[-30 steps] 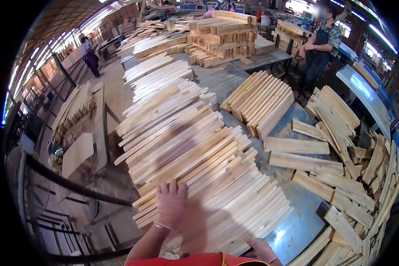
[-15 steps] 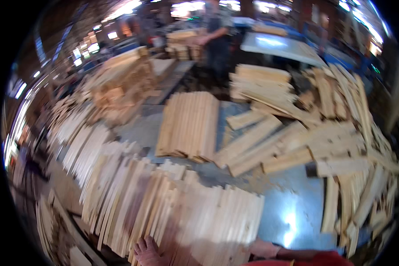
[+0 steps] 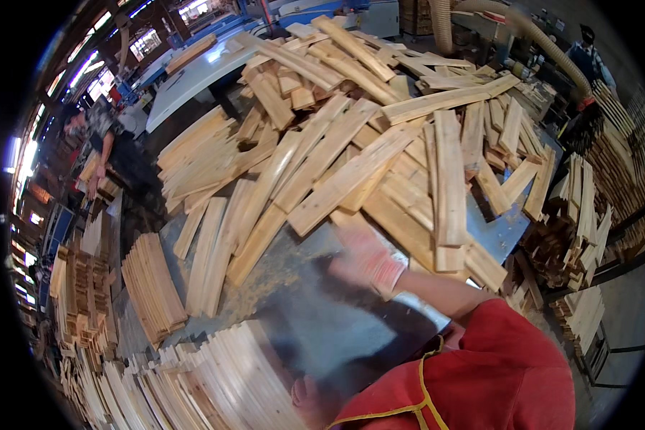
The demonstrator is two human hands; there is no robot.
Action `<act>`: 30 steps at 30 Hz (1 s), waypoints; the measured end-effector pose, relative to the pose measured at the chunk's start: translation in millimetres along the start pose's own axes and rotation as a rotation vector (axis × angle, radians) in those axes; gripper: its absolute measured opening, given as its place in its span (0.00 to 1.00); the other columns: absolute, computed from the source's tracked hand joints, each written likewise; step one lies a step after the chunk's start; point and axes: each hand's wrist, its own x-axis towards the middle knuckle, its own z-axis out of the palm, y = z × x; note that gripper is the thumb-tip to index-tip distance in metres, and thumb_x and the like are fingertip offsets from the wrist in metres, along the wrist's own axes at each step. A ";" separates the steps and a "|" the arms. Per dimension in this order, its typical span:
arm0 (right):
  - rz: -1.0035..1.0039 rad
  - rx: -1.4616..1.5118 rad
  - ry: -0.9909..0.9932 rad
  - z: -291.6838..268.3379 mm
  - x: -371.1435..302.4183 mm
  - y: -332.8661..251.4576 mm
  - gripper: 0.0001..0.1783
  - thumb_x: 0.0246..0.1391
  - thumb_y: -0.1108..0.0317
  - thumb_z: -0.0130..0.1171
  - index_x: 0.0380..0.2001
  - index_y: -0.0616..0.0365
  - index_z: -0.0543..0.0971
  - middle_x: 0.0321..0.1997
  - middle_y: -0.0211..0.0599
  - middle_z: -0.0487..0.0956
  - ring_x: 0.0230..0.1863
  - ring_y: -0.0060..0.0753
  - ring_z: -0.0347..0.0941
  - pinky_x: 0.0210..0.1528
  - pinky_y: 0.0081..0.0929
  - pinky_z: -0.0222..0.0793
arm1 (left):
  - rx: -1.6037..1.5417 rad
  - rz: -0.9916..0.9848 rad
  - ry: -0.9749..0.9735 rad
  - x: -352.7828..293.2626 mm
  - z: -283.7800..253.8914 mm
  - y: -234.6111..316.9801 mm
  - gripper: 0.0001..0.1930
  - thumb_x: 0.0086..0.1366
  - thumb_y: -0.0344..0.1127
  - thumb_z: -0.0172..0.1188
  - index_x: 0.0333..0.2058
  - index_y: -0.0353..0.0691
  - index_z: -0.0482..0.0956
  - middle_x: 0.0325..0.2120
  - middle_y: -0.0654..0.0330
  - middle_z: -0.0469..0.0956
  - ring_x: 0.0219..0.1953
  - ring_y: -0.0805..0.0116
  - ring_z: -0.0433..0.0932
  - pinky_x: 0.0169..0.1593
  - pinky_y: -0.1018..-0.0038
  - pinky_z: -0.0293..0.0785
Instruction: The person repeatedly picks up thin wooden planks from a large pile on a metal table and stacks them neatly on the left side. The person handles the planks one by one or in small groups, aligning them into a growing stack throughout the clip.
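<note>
My right hand (image 3: pixel 371 259), in a pale pinkish work glove, is stretched out over the metal table (image 3: pixel 315 315). Its blurred fingers look spread, with the thumb apart, close to the lower ends of several loose boards (image 3: pixel 358 168) in a jumbled pile. Whether the fingertips touch a board is unclear. At the bottom, my left hand (image 3: pixel 305 398) is beside the right end of a row of narrow wooden boards (image 3: pixel 244 373) standing side by side. Its fingers are blurred and partly hidden, so their grip does not show.
A small stack of boards (image 3: pixel 152 287) stands left on the table, near taller stacks (image 3: pixel 86 297). A person (image 3: pixel 115 147) works at the far left, another (image 3: pixel 591 61) stands far right. Behind the pile is a white-topped table (image 3: pixel 193 86); stacked timber (image 3: pixel 623 161) lies right.
My view has swung right toward the jumbled boards. My right hand has left the row's right end and reached forward to the pile. My left hand is now nearer the row's right end.
</note>
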 end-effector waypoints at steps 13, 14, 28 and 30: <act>0.580 1.352 0.312 -84.7 -103.5 184.2 0.51 0.48 0.65 0.67 0.76 0.64 0.62 0.76 0.47 0.68 0.74 0.45 0.66 0.76 0.36 0.63 | -0.621 0.190 -0.320 128.3 -17.6 216.3 0.35 0.67 0.47 0.67 0.68 0.37 0.71 0.64 0.40 0.73 0.62 0.40 0.76 0.62 0.51 0.75; 0.582 1.585 0.197 -74.8 -114.8 173.8 0.51 0.48 0.66 0.67 0.77 0.64 0.61 0.74 0.45 0.71 0.69 0.42 0.72 0.75 0.37 0.64 | -0.771 0.095 -0.437 132.3 -9.0 218.7 0.33 0.67 0.44 0.65 0.68 0.37 0.71 0.62 0.43 0.75 0.61 0.44 0.77 0.61 0.53 0.75; 0.718 1.153 0.369 -76.3 -122.5 261.4 0.35 0.58 0.72 0.68 0.68 0.65 0.71 0.50 0.40 0.84 0.48 0.39 0.82 0.55 0.35 0.79 | -1.620 -0.415 -0.600 29.6 -31.5 123.6 0.34 0.69 0.42 0.61 0.67 0.25 0.69 0.55 0.53 0.82 0.52 0.63 0.84 0.54 0.69 0.81; 0.729 1.324 0.267 -55.7 -146.7 193.6 0.36 0.58 0.73 0.68 0.69 0.65 0.71 0.52 0.39 0.83 0.50 0.38 0.81 0.56 0.33 0.79 | -1.645 -0.441 -0.542 -2.6 -51.8 103.4 0.33 0.69 0.43 0.62 0.66 0.27 0.70 0.53 0.54 0.83 0.49 0.65 0.85 0.51 0.71 0.82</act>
